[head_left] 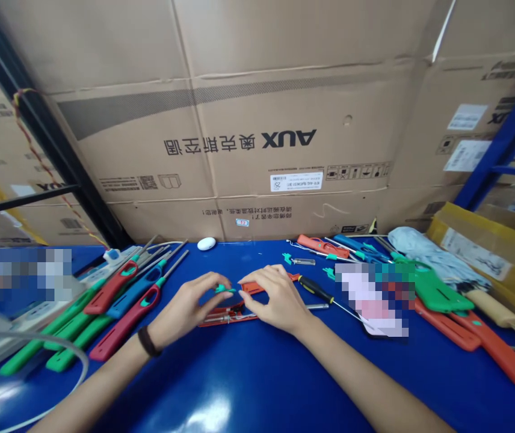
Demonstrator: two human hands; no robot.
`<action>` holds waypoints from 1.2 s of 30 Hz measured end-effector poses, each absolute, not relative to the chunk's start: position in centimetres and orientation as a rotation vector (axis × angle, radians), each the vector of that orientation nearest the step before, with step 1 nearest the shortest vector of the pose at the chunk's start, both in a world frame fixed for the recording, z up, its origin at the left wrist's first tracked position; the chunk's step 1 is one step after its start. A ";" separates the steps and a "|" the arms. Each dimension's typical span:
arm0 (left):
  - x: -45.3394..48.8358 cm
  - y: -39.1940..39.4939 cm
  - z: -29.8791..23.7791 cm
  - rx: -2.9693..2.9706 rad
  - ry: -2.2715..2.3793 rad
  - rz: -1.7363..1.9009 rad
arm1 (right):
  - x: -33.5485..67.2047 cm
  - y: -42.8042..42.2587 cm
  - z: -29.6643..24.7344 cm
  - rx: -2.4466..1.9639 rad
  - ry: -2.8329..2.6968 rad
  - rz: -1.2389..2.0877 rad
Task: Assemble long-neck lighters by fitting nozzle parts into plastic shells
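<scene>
I log the left hand (189,305), a dark band (148,341) on its wrist, with thumb and fingers pinched together on a small green piece (222,289) over the blue table (257,385). The right hand (274,299) reaches the same piece from the other side, its fingers drawn in close; from here I cannot tell whether they clamp it or only touch it. Directly beneath both hands, flat on the table, lies an open red lighter (225,317) with metal parts showing. Just right of the right hand sits a screwdriver (316,289) with a black-and-yellow handle, its shaft running into a blurred patch (372,300). To the left, long lighters lie fanned side by side: red (124,322), blue (138,294) and green (65,328). A white cable (54,343) curves past them, and a second blurred patch (18,273) covers the table's left end. Farther along the table I count a white puck (206,243), small green clips (287,258), an orange lighter (323,245) and a blue lighter (361,249). At right lie a green shell (435,290), orange shells (496,355), a grey cloth (433,255) and a tan handle (492,307). Containers: one yellow-edged box (478,255) stands past the table's far right corner, its contents not identifiable from here; large AUX cartons (257,138) stand stacked behind the table, closed, contents hidden, beside a blue rack post (505,132).
</scene>
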State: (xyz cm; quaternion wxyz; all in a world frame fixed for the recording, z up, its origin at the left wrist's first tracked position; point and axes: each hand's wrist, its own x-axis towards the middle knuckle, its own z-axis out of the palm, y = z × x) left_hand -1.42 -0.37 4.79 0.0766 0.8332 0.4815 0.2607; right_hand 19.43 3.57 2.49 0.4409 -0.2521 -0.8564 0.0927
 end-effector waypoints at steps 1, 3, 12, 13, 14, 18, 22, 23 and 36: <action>-1.1 -0.9 4.8 2.484 1.441 0.815 | 19.4 3.5 2.4 -0.612 -2.157 0.245; -0.9 -1.4 4.4 2.455 1.456 0.876 | 19.3 3.5 2.2 -0.601 -2.215 0.268; -0.7 -1.5 2.7 2.222 1.421 0.909 | 19.3 3.8 1.9 -0.670 -2.440 0.092; -0.7 -1.5 2.6 2.199 1.402 0.912 | 19.2 3.8 1.9 -0.672 -2.446 0.079; -0.7 -1.4 2.5 2.178 1.382 0.916 | 19.2 3.8 2.0 -0.669 -2.449 0.070; -0.9 -1.4 2.2 2.155 1.315 0.846 | 19.7 3.7 2.6 -0.625 -2.477 0.077; -1.4 -1.5 2.0 2.372 1.377 0.780 | 20.7 3.9 3.2 -0.690 -2.500 0.109; -1.6 -1.5 2.0 2.416 1.392 0.780 | 20.9 3.9 3.3 -0.718 -2.504 0.108; -1.2 -1.6 2.0 2.497 1.257 0.779 | 21.7 4.2 3.7 -0.794 -2.539 0.208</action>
